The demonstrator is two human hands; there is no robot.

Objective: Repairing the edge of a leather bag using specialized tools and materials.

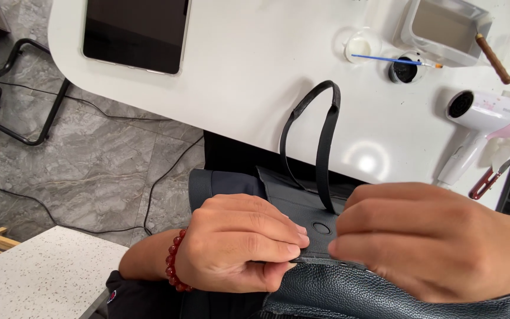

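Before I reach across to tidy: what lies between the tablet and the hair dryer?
In the head view, the bag's black handle loops over bare white table between tablet and hair dryer.

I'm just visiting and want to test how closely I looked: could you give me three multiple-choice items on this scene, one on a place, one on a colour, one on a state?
1. Where does the hair dryer lie?
A. On the white table, at the right
B. On the grey floor
C. On the person's lap

2. What colour is the bead bracelet on the left wrist?
A. Blue
B. Dark red
C. Yellow

3. What are the left hand and right hand doing?
A. Both rest flat on the table
B. One holds the thin brush
C. Both pinch the top edge of the dark leather bag

Answers: 1 A, the dryer lies on the tabletop near its right edge. 2 B, the beads show dark red. 3 C, the fingertips of both hands meet at the bag's rim.
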